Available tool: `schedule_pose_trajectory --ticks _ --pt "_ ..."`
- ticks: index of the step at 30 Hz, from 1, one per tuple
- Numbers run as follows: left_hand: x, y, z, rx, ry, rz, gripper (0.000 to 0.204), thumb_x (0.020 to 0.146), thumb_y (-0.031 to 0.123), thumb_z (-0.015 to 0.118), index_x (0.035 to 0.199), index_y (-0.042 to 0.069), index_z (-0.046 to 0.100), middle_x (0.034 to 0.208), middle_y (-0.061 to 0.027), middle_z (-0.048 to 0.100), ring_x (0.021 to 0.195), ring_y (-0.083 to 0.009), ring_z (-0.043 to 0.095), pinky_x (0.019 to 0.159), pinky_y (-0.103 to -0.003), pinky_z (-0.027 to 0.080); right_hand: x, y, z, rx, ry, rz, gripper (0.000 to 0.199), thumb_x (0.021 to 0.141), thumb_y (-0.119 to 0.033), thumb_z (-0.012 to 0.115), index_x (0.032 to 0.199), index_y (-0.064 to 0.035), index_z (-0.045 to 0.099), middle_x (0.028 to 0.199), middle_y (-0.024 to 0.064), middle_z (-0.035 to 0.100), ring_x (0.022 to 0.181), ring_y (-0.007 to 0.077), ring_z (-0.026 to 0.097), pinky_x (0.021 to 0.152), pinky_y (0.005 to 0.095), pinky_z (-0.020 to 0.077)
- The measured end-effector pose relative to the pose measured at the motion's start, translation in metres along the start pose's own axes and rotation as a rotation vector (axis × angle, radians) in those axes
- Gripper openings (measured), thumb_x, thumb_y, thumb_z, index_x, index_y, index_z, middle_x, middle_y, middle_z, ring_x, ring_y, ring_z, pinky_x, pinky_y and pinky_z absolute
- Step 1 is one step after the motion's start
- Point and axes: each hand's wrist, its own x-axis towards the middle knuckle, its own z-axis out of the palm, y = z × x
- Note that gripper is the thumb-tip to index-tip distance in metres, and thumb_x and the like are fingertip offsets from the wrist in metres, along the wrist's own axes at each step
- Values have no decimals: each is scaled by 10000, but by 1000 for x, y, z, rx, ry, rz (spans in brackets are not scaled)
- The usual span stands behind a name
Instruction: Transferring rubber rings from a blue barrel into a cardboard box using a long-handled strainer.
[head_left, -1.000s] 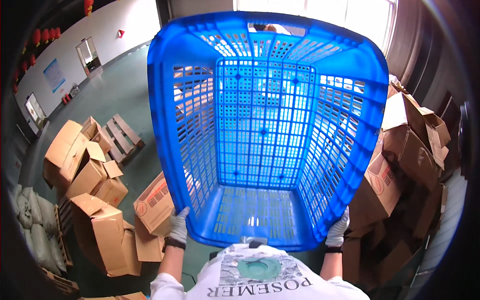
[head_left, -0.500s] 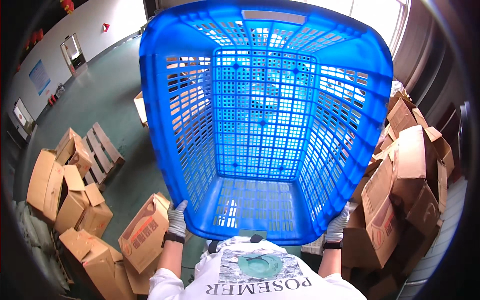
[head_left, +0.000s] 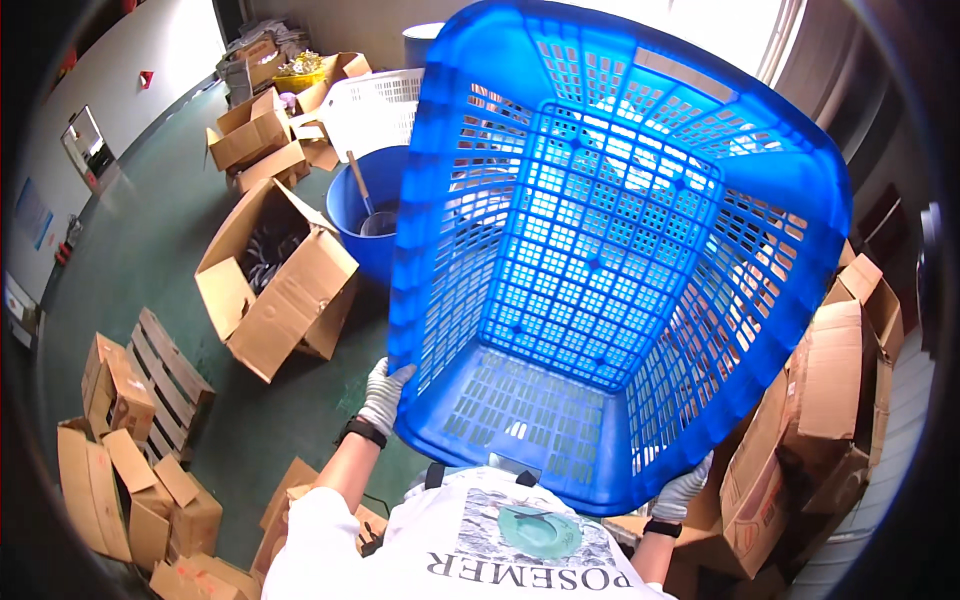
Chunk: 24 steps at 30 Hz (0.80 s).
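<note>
1. At the far left of the scene, flattened and open cardboard boxes lie on the green floor beside a wooden pallet; we should watch our footing on that side, since the crate blocks much of our view ahead

2. A big open carton stands left of centre, with a round blue tub just behind it and a white basket farther off; we judge these the nearest obstacles, so the load should pass well apart from them

3. Our left hand, in a white glove, is curled closed over the near left rim of the blue plastic crate; the fingers wrap the edge, and a hold that stays this full should keep the corner from slipping

4. The crate is empty, tipped up in front of us with its open mouth towards our chest and its base pointing away; it fills the middle of the view, held off the floor between both hands. We would keep it close to the body and level the two sides

5. Our right hand, also gloved, grips the near right rim lower down; it looks closed on the edge, though the crate wall hides most of the fingers

6. More cartons are stacked at the right, near that elbow, so we should swing gently there
</note>
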Motion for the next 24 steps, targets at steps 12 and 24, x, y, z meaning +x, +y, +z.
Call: schedule_pose_trajectory --ticks 12,24 --pt "16 -13 38 55 98 31 291 780 104 762 1026 49 618 921 -36 669 788 -125 612 753 -304 516 50 7 -15 114 78 161 523 980 -452 419 1330 -74 510 1308 55 540 1179 223 499 1049 380 374" --pt "12 -3 89 -60 75 12 286 786 84 739 1034 53 601 947 -42 663 819 -134 617 785 -316 519 107 32 -66 31 -78 174 525 942 -467 469 1283 -73 537 1257 74 562 1168 258 491 1040 408 361"
